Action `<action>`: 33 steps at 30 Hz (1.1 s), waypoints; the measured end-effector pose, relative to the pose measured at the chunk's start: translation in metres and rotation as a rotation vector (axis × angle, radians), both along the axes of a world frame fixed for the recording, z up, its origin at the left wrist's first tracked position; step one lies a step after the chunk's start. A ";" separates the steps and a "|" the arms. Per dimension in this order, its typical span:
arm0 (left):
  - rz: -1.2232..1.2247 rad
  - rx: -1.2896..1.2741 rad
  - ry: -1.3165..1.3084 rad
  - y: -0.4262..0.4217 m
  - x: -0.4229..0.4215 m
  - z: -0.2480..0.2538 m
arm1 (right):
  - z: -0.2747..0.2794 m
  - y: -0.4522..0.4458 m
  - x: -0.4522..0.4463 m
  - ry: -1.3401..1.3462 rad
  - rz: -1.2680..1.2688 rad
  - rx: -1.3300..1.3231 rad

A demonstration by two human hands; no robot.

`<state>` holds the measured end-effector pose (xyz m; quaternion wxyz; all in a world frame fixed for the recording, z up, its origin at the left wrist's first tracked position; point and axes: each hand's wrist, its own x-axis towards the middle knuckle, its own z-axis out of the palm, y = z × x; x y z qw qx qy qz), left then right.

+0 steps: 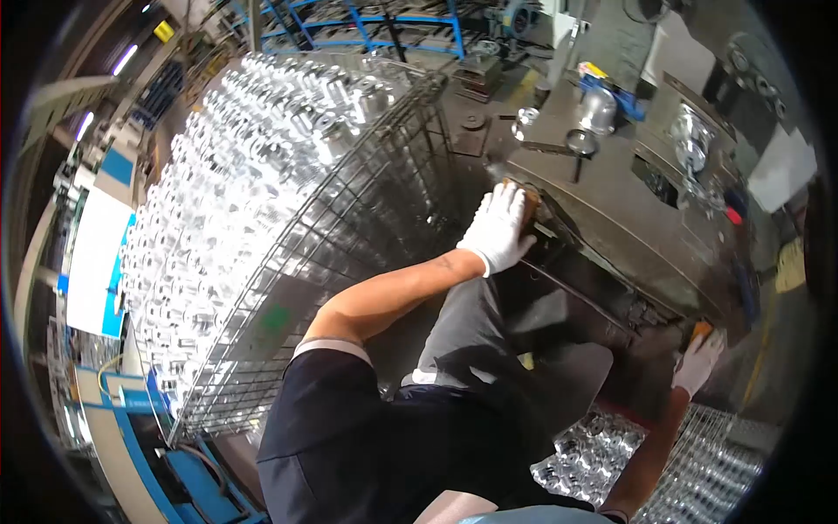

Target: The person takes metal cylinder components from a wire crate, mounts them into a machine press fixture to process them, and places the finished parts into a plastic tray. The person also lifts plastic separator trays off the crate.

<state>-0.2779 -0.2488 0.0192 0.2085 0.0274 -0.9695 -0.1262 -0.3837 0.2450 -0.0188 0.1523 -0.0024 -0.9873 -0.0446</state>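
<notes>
My left hand (497, 229), in a white glove, lies against an orange-brown block (531, 203) at the left front corner of the metal machine table. Its fingers are stretched out and the thumb stands apart; the palm side is hidden. Far to the right, my right hand (696, 365), also gloved, touches a small orange part (701, 329) at the table's other front corner, with its fingers extended. Between the hands runs the front edge of the machine table (611, 223). A shiny metal cup-like piece (598, 111) and another shiny piece (692, 138) sit in the machine.
A large wire cage (288, 231) heaped with shiny metal parts (209, 210) stands close on my left. More shiny parts (589, 450) lie at lower right beside my right forearm. A round black-rimmed ring (580, 142) sits on the table. Blue racks (375, 22) stand behind.
</notes>
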 end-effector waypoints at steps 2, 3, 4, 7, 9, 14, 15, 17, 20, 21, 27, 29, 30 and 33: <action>-0.036 -0.045 -0.071 -0.002 0.004 -0.009 | -0.008 -0.005 0.003 -0.021 -0.041 0.077; -0.029 -0.062 -0.071 -0.002 0.006 -0.012 | -0.009 -0.007 0.003 -0.011 -0.061 0.085; -0.017 -0.037 -0.045 0.000 0.004 -0.011 | -0.004 -0.012 0.004 0.002 -0.087 0.091; -0.019 -0.006 -0.050 -0.003 0.004 -0.002 | 0.014 -0.026 0.018 0.006 -0.093 0.076; 0.004 0.019 -0.104 -0.010 0.012 0.011 | 0.006 -0.030 0.015 0.041 -0.118 0.092; 0.003 -0.006 0.309 -0.050 0.057 0.096 | 0.020 -0.068 0.024 0.069 0.127 -0.327; 0.055 -0.128 0.407 -0.066 0.063 0.106 | 0.030 -0.078 0.020 0.101 0.154 -0.319; 0.308 -0.163 0.374 -0.100 0.086 0.132 | 0.043 -0.092 0.004 0.196 0.189 -0.292; 0.544 -0.159 0.340 -0.204 0.118 0.133 | 0.075 -0.116 -0.031 0.277 0.277 -0.403; 0.643 -0.167 0.226 -0.229 0.129 0.141 | 0.084 -0.122 -0.045 0.320 0.310 -0.467; 1.011 -0.053 0.027 -0.308 0.161 0.149 | 0.082 -0.126 -0.159 0.544 0.418 -0.294; 1.017 -0.034 -0.015 -0.339 0.169 0.134 | 0.097 -0.125 -0.164 0.432 0.386 -0.167; 1.017 -0.035 -0.015 -0.359 0.173 0.122 | 0.102 -0.125 -0.166 0.317 0.358 -0.034; 0.957 -0.056 0.043 -0.381 0.178 0.105 | 0.097 -0.118 -0.167 0.331 0.370 -0.140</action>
